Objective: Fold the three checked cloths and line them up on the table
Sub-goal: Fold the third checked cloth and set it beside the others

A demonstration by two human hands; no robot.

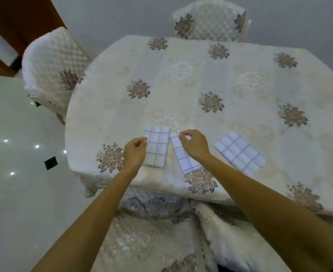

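- Now, I see all three checked cloths folded into narrow rectangles near the front edge of the counter (pixel 259 79), within easy reach.
- The left cloth (pixel 156 148) and the middle cloth (pixel 181 156) lie just beside each other, long sides nearly parallel, which suits a row.
- The right cloth (pixel 240 151) sits apart and turned at an angle; I judge it needs squaring up with the others.
- My left hand (pixel 135 152) hovers at the left cloth's edge, fingers curled loosely, pinching nothing I can make out.
- My right hand (pixel 194 145) hangs over the middle cloth, fingers (pixel 183 135) bent together; whether they nip the fabric, I cannot tell.
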